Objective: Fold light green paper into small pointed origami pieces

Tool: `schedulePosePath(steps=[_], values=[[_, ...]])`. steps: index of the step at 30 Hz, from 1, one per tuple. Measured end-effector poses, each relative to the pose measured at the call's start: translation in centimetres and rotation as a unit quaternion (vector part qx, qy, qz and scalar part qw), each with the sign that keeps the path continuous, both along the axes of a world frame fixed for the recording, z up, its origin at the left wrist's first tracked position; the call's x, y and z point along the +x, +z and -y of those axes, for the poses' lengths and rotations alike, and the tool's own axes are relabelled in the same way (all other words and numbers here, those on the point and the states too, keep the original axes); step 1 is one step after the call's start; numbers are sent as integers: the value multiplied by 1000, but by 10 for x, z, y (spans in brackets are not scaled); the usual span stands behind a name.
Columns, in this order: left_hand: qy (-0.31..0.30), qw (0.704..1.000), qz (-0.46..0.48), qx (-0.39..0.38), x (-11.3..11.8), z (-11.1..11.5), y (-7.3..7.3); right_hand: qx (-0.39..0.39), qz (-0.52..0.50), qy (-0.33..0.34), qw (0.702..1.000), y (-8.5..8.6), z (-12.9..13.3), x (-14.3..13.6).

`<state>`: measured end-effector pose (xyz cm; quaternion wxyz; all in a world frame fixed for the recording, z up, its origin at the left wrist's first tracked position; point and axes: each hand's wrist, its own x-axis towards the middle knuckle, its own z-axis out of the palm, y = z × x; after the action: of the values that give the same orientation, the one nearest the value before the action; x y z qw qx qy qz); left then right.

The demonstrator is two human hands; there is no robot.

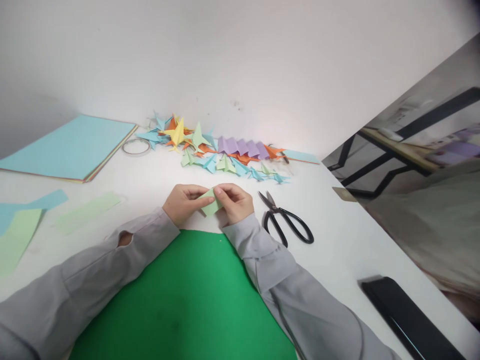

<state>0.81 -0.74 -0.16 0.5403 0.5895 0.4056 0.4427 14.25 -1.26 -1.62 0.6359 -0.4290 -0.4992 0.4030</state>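
Observation:
A small folded piece of light green paper (pixel 212 207) is held up between my two hands, over the white table just past the green mat. My left hand (pixel 183 204) pinches its left side, thumb lying across the front. At its upper right edge, my right hand (pixel 236 202) grips the paper between thumb and fingers. Some of the fingers behind the paper are hidden. To the right of my right hand lie black-handled scissors (pixel 275 210), their blades slightly apart. Folded paper cranes (pixel 179 132) in several colours sit in a heap beyond my hands.
A stack of coloured sheets (pixel 71 145), blue on top, lies at the back left beside a ring (pixel 136 146). Green and blue paper strips (pixel 22 230) are at left. Pleated purple paper (pixel 242 147) stands near the wall. A black phone-like object (pixel 408 315) lies front right. The green mat (pixel 180 295) is nearest me.

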Motion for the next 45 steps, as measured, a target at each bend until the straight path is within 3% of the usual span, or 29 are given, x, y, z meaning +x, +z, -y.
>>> schedulePosePath(steps=[9,23,38,45], values=[[27,998,-33,35,0,1,2,-49,-8,46,998,5,3,0],[9,1000,15,-7,1,0,-2,-62,-56,29,996,3,1,0],[-63,992,91,-61,2,-2,-3,-103,-132,3,986,-8,-8,4],[-99,993,52,-45,0,-3,-1,-113,-169,-17,979,-7,-9,5]])
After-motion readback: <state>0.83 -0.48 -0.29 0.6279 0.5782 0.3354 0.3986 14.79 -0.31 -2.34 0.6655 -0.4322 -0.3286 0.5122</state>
